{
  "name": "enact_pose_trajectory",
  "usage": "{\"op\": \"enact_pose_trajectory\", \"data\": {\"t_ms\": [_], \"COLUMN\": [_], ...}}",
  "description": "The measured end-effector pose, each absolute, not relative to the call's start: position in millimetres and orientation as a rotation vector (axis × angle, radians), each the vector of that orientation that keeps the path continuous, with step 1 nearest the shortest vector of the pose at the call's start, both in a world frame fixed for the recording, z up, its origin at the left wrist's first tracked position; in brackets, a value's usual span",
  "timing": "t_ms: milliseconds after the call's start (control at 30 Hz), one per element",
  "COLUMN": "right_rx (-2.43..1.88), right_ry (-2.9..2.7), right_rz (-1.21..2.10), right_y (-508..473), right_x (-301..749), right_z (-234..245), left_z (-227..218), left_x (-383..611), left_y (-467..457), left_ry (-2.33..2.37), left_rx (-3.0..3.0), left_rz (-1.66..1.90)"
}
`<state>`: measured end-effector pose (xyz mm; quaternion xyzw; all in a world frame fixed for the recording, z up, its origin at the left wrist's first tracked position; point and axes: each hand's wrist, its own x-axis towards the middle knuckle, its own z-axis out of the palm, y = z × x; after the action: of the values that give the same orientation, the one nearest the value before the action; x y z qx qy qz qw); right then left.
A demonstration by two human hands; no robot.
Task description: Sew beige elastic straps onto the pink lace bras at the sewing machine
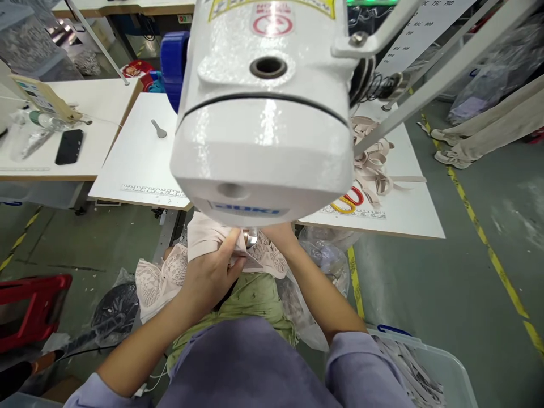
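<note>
Right below the head of a white sewing machine (263, 147) is a pale pink lace bra (159, 277). One of its lace cups hangs to the left, over my lap. My left hand (212, 269) pinches the bra's smooth fabric between thumb and fingers, close to the machine's metal foot (251, 237). My right hand (278, 233) reaches under the machine head from the other side, beside more lace. The machine hides its fingers, so their grip does not show.
Beige elastic straps (374, 158) lie heaped on the table at right, by scissors with red and yellow handles (347, 201). A phone (69, 147) rests on the left table. A bin of grey strips (425, 368) stands at lower right. A person's legs (493, 124) are at far right.
</note>
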<state>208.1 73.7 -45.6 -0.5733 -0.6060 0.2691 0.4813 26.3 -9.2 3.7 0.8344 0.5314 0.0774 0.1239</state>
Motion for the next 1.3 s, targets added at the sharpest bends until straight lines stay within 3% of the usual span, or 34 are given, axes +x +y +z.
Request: {"op": "enact_pose_trajectory", "data": {"t_ms": [233, 400, 667, 767, 867, 933, 1000, 1100, 1300], "right_rx": [-1.26, -1.375, -1.295, -1.182, -0.968, -1.063, -1.32, -1.459, -1.44], "right_ry": [-1.112, -1.307, -0.83, -0.985, -1.514, -1.932, -2.237, -2.327, -1.852], "right_rz": [0.894, 0.96, 1.429, 1.609, 1.759, 1.539, 1.041, 0.504, 0.476], "right_y": [26.2, -31.7, -73.3, -71.0, -66.2, -63.8, -62.2, -60.8, -65.7], "right_x": [214.1, 213.9, 210.9, 216.0, 215.7, 211.6, 205.3, 197.5, 197.0], "right_z": [-54.5, -51.9, -41.9, -36.3, -27.4, -26.3, -32.9, -52.0, -66.5], "left_z": [-21.7, -34.4, -8.4, 15.6, 25.1, 16.0, -2.3, -31.6, -43.6], "left_x": [19.6, 36.2, 12.7, 5.4, 11.2, 14.7, 13.9, 7.4, 0.9], "left_y": [-16.8, -52.7, -84.4, -67.3, -52.3, -43.3, -35.0, -26.4, -32.2], "left_ry": [1.504, 1.377, 0.93, 0.869, 0.787, 0.97, 1.154, 1.095, 1.001], "left_rx": [2.439, 2.57, 2.217, 2.36, 2.497, 2.299, 1.857, 1.324, 1.104], "left_rz": [0.497, 0.645, 0.556, 0.8, 0.594, 0.37, 0.248, 0.231, 0.442]}}
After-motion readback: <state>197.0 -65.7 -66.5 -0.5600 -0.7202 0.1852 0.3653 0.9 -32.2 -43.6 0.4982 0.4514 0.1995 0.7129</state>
